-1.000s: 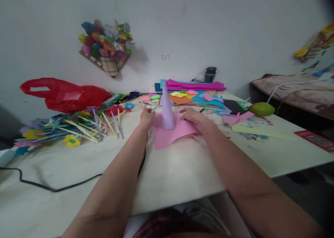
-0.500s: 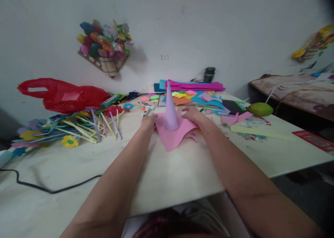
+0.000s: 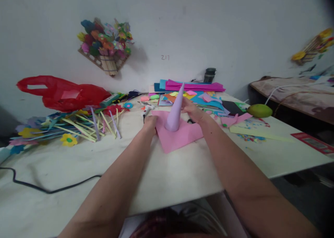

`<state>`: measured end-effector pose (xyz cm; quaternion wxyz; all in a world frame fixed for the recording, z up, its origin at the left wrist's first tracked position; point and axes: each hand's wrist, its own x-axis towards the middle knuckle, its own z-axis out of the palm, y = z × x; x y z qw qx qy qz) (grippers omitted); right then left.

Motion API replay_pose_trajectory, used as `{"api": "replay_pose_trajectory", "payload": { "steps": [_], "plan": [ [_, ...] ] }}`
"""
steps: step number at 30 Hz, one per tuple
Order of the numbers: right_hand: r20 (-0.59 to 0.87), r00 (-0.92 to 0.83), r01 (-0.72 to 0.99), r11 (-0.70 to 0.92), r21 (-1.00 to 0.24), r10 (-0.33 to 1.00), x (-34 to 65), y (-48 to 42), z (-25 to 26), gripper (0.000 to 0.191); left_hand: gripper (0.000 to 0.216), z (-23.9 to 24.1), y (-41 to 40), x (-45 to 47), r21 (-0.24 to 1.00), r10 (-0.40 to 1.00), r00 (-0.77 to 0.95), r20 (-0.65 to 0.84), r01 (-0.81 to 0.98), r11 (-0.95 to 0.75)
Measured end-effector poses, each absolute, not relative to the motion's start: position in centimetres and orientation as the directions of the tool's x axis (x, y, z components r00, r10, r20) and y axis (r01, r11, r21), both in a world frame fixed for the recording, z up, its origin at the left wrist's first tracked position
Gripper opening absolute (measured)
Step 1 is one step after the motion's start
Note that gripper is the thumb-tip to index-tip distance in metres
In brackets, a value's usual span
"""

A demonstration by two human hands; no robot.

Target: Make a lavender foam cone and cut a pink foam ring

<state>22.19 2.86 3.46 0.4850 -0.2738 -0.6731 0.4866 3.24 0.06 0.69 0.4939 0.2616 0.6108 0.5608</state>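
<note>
A lilac paper cone (image 3: 174, 114) stands on a square pink sheet (image 3: 169, 142), its tip leaning to the right. With fingers closed, my left hand (image 3: 150, 122) pinches the sheet's left edge. My right hand (image 3: 192, 111) is raised beside the cone's right side, fingers curved and apart; whether they touch the cone I cannot tell. Just beyond my left hand lies a white glue gun (image 3: 146, 110). A black handle-like loop (image 3: 191, 121) shows between the sheet and my right wrist.
Paper flowers and strips (image 3: 78, 126) and a red plastic bag (image 3: 65, 93) lie on the left. Coloured sheets (image 3: 193, 86) are stacked at the back. To the right are a green mango-like fruit (image 3: 260, 110) and paper scraps (image 3: 250, 138). A black cable (image 3: 49, 191) crosses the table's left front.
My right hand has left the sheet's right edge and moved up beside the cone. The cone has gone from upright to leaning right, and the sheet has shifted slightly.
</note>
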Motion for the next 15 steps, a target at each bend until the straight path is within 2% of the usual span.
{"api": "replay_pose_trajectory", "payload": {
  "steps": [5, 9, 15],
  "plan": [
    [0.354, -0.401, -0.280, 0.255, -0.925, 0.845, 21.6, 1.6, 4.2, 0.064, 0.007, 1.0, -0.1, 3.5, 0.895, 0.855, -0.325, -0.403, -0.336, 0.294],
    [0.398, -0.288, -0.379, 0.278, -0.883, 0.871, 20.0, 1.1, 4.3, 0.053, 0.018, 1.4, -0.6, 3.6, 0.818, 0.880, -0.185, -0.438, -0.487, 0.305],
    [0.369, -0.184, -0.386, 0.278, -0.880, 0.911, 18.4, 1.1, 3.5, 0.036, 0.033, 1.9, -1.5, 3.4, 0.713, 0.885, 0.075, -0.459, -0.564, 0.417]
  ]
}}
